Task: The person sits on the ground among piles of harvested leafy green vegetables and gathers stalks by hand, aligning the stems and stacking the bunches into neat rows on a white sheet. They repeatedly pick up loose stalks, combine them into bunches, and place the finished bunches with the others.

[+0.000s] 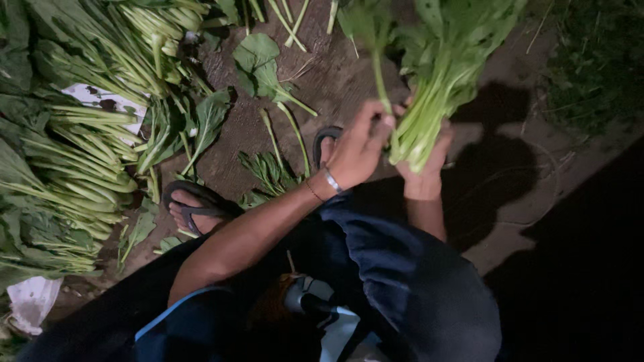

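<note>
While both hands meet at upper centre of frame, the right hand [424,175] is clenched round the stem ends of a bunch of leafy greens [439,74], leaves fanning twd the top edge; left hand [357,149], w/ a metal bracelet [333,181] at the wrist, pinches a single stalk [380,80] just beside the bunch; below-left, two sandalled feet [194,211] on bare dirt ground [335,74]; loose leaves [263,64] scattered betw. them; stacked bundles of greens [74,161] fill the left side; white plastic [32,302] at lower left.
</note>
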